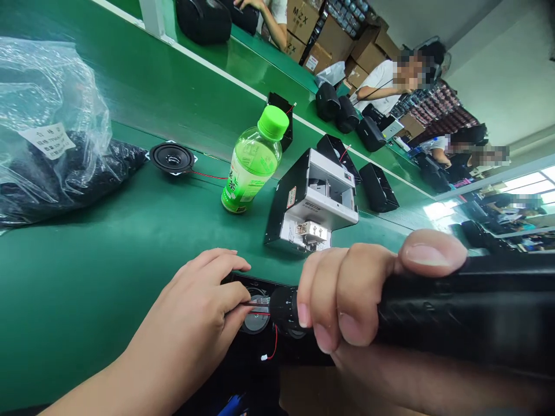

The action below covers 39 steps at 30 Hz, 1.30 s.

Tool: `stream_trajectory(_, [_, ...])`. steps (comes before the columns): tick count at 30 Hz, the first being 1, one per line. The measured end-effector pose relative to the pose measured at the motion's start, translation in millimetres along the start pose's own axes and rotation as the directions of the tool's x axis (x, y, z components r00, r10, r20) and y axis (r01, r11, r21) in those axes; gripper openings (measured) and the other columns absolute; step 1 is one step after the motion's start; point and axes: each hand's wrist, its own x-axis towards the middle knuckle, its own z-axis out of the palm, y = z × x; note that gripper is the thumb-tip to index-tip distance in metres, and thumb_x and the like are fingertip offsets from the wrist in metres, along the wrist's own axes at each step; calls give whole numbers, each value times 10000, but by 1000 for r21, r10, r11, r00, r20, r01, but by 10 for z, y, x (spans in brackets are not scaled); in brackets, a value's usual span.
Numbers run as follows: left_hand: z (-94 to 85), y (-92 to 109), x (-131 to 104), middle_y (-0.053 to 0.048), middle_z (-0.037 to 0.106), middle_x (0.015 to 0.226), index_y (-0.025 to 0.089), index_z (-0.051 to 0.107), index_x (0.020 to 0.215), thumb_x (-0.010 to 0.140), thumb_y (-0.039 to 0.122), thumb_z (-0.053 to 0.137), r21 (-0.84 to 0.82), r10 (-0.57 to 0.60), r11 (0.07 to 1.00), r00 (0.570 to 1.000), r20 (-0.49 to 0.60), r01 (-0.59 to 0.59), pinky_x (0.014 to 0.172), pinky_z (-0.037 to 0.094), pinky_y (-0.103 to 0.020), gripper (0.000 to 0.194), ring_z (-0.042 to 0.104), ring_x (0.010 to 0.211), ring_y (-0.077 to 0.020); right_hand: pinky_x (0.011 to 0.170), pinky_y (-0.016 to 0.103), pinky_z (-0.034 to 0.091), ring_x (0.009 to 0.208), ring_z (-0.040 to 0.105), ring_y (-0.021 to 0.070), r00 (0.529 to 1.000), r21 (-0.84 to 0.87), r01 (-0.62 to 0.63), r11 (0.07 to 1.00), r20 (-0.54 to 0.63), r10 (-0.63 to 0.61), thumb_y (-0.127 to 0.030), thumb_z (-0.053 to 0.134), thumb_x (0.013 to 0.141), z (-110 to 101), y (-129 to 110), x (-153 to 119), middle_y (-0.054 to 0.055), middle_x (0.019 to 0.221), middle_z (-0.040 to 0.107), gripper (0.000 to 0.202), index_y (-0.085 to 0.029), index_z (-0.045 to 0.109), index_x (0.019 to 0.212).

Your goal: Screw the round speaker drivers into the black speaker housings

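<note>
My right hand (347, 294) is wrapped round a black electric screwdriver (459, 312), which lies across the view with its collar pointing left. My left hand (212, 300) pinches at the screwdriver's tip, thumb and forefinger together beside thin red and dark wires; exactly what is between them is too small to tell. Under both hands lies a black speaker housing (303, 349) with a round silver part (255, 320) in it. A red wire with a white connector (264, 357) hangs over the housing. The screwdriver and fingers hide much of the housing.
On the green table (173, 231) stand a green-capped bottle (251, 162) and a silver-and-black screw feeder (314, 202). A loose speaker (172, 158) and a plastic bag of black parts (52, 144) are at left. Black housings (378, 188) and people are beyond.
</note>
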Motion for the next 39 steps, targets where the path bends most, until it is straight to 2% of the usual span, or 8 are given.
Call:
stream_trajectory(5, [-7,-22,-7,-101,926,1248,279,870,896,1244,274,642,-26,-5,1000,1000,0,5,972,802,-455,416,894,1232,-313,570,355,650,477,709,167,993,0,19,1000,-119,-19,-707,939,1169,27,26,-15,-74,734,789,343,-379,965,1268])
stream_trajectory(10, [-2,-50,-15,-86,916,1229,293,872,897,1230,274,675,-49,-29,998,1000,8,29,907,781,-423,388,896,1207,-298,571,361,662,518,761,188,986,74,37,997,-164,-25,-929,723,1185,77,35,-17,-37,716,799,664,-320,983,1238])
stream_trajectory(20, [6,-18,-37,-86,915,1220,299,880,888,1212,249,668,-28,-31,999,999,24,32,846,778,-414,391,904,1170,-294,494,353,664,438,731,174,981,81,-2,997,-191,17,-929,901,1060,177,5,92,-53,635,785,595,-349,1027,1098])
stream_trajectory(24, [8,-5,-27,-86,910,1186,294,874,866,1213,241,638,-16,-32,999,999,14,33,830,775,-414,423,909,1121,-286,519,336,672,469,740,162,983,105,22,994,-185,-2,-940,861,1083,165,24,81,-49,664,792,636,-325,1017,1133])
stream_trajectory(29, [-1,-9,-15,-85,913,1185,288,869,858,1198,225,630,-4,-50,999,999,12,50,806,773,-400,421,915,1117,-277,635,399,733,608,810,199,999,46,2,999,-49,0,-806,832,1199,46,22,-38,-19,796,834,516,-331,984,1333])
stream_trajectory(33, [18,-33,-32,-84,908,1190,284,806,805,1154,201,666,1,-46,999,999,24,46,794,779,-417,386,920,1113,-292,668,422,741,669,799,220,999,-45,-3,999,38,5,-625,1070,1079,25,-6,-97,-39,840,810,480,-383,916,1465])
stream_trajectory(37, [13,-70,-97,-63,914,1322,307,832,1118,1107,304,877,-93,-108,990,994,20,110,852,814,-439,47,947,1160,-313,722,440,752,714,831,229,998,20,-67,998,13,67,-728,844,1225,47,31,-64,-11,841,822,397,-388,956,1394])
stream_trajectory(39, [-17,-120,-182,-70,905,1477,340,767,1456,1058,461,1022,-168,-137,976,990,21,139,980,843,-455,488,952,1278,-338,716,441,746,695,829,226,996,62,-90,994,0,90,-830,804,1201,45,79,-34,-4,827,829,496,-385,980,1334])
